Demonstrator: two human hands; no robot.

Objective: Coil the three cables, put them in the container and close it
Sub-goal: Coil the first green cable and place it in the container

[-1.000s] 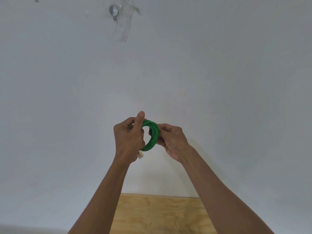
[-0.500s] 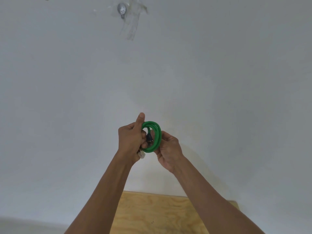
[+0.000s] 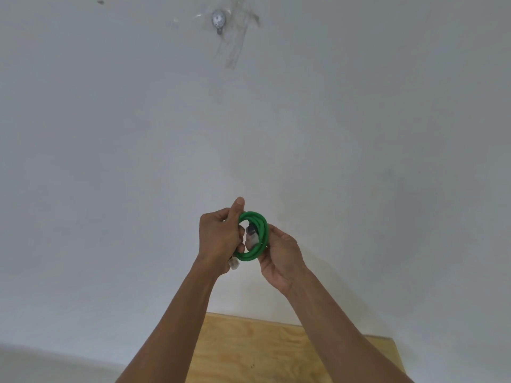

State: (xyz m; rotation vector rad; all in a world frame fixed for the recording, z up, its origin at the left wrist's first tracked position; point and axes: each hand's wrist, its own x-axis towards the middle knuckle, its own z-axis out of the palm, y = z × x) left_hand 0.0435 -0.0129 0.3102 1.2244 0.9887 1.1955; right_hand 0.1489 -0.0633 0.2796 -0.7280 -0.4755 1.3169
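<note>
A green cable (image 3: 260, 230) is wound into a small tight ring and held up in front of a white wall. My left hand (image 3: 218, 236) grips the ring's left side, thumb pointing up, and a clear plug (image 3: 234, 263) sticks out below that fist. My right hand (image 3: 279, 258) cups the ring's right and lower side. A second clear plug (image 3: 253, 237) with a dark tip shows inside the loop. No other cable and no container are in view.
A plywood tabletop (image 3: 262, 352) shows at the bottom, its right corner near the frame's lower right. The white wall (image 3: 110, 161) fills the rest, with a small metal fitting (image 3: 218, 20) and tape marks high up.
The view has tilted so that more of the plywood corner shows. My right hand has slid lower under the ring, and the plug end now sits inside the loop.
</note>
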